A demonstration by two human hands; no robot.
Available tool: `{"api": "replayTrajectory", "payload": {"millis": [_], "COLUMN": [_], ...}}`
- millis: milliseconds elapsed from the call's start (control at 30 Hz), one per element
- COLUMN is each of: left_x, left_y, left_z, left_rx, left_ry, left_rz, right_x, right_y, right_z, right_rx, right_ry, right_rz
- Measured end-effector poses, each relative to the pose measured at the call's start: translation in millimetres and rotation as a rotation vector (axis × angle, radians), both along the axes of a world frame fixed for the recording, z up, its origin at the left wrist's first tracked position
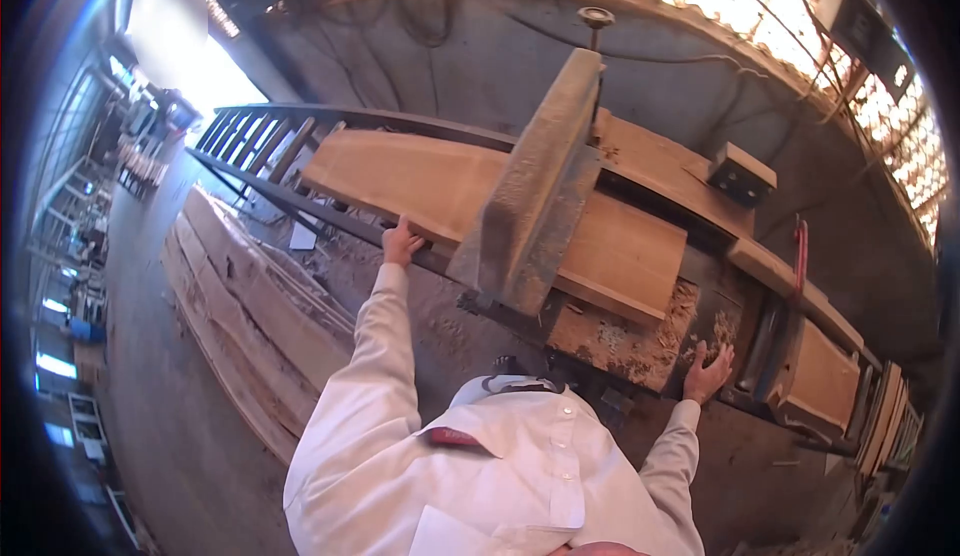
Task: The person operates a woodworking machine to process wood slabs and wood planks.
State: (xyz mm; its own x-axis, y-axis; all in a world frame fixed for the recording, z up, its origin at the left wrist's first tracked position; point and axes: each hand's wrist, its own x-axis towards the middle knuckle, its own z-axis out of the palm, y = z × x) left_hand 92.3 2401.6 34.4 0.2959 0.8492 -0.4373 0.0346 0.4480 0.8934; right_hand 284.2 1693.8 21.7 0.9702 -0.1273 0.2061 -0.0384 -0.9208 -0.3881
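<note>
A long wooden board (410,176) lies through a dusty machine, passing beneath its upright metal housing (540,176); its other end (625,256) shows on the right side. My left hand (402,242) is at the board's near edge, left of the housing, with its fingers closed; what they grip is too small to make out. On the right, my right hand (709,372) rests with fingers spread at the near edge of the machine's table (625,341), which is covered in wood shavings. That hand holds nothing and is apart from the board.
A roller frame (270,146) extends to the back left. Rough planks (250,296) lie on the floor at left. A switch box (742,174) and a red handle (800,259) are at right. Another wooden piece (820,376) sits farther right. Cables hang along the wall.
</note>
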Motion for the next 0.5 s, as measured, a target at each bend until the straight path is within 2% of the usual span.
{"api": "replayTrajectory", "payload": {"millis": [67,167,300,367,500], "left_x": [7,12,8,10,11], "left_y": [-9,-3,-25,-41,-76], "left_z": [13,3,3,3,21], "left_rx": [-0.009,0.076,0.051,-0.005,0.164], "left_ry": [0.011,0.162,0.109,0.04,0.217], "left_rz": [0.028,-0.024,-0.122,-0.216,-0.355], "right_x": [0,6,13,19,24], "right_y": [6,9,12,14,15], "right_z": [1,-2,2,-2,3], "right_rx": [-0.026,-0.062,-0.024,-0.023,-0.022], "right_ry": [-0.001,-0.011,-0.001,-0.099,-0.221], "right_rz": [-0.013,-0.039,-0.034,-0.009,0.1]}}
